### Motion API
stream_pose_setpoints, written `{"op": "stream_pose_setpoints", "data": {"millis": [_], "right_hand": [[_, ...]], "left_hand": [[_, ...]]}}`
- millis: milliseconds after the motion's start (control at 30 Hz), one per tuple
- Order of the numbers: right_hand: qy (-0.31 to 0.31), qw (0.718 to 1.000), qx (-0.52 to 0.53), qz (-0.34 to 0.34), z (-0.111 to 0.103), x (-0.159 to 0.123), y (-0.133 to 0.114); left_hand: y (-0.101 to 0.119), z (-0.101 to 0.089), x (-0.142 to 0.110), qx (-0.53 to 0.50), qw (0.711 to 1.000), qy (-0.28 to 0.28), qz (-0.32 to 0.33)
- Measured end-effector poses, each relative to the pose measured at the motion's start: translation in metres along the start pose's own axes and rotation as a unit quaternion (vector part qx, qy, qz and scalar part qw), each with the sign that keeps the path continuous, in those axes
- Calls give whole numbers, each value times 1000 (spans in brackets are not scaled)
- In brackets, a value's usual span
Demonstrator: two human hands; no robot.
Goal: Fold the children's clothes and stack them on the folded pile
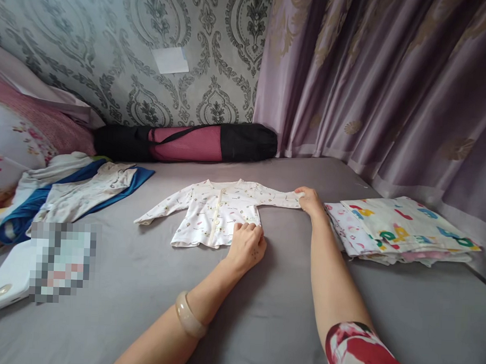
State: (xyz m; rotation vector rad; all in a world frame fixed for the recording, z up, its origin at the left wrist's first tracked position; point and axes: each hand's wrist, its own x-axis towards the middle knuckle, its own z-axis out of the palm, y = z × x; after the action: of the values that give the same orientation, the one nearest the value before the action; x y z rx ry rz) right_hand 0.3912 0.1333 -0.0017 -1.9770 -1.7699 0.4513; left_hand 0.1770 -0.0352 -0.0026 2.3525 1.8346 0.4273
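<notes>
A small white baby shirt (204, 215) with a scattered print and a buttoned front lies spread flat on the grey bed sheet (143, 306). Its sleeves reach out to both sides. My left hand (246, 247), a bangle on its wrist, is closed at the shirt's lower right corner, fingers curled over the hem. Out at the end of the right-hand sleeve, my right hand (311, 201) pinches the cuff between thumb and fingers.
Folded printed cloths (409, 225) are stacked at the right. Rumpled clothes (87, 190) lie at the left, above a white device (14, 272) and a blurred-out item. A black and pink roll bag (184, 143) rests against the wall, beside purple curtains (350, 74).
</notes>
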Motion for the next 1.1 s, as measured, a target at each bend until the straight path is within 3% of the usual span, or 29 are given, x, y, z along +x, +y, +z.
{"op": "stream_pose_setpoints", "data": {"millis": [167,333,467,533,633,767,867,1100], "right_hand": [[5,999,-51,11,3,-1,3],[15,994,-111,0,8,-6,3],[37,985,-166,20,11,-13,-7],[46,983,-175,-3,16,-17,-22],[1,982,-147,-115,31,-28,-57],[-141,963,-89,-212,58,-47,-100],[-192,952,-91,-223,72,-54,-111],[-165,963,-123,-175,71,-46,-97]], "left_hand": [[-2,0,0,-58,998,9,-5],[-5,-4,0,-17,997,68,-41],[-11,4,-1,-5,998,55,-24],[-13,12,-1,-5,999,40,-11],[-13,23,-1,3,1000,30,-7],[-12,29,-2,16,999,33,1],[-11,28,-3,13,1000,27,7],[-9,22,-4,12,1000,-1,-2]]}}
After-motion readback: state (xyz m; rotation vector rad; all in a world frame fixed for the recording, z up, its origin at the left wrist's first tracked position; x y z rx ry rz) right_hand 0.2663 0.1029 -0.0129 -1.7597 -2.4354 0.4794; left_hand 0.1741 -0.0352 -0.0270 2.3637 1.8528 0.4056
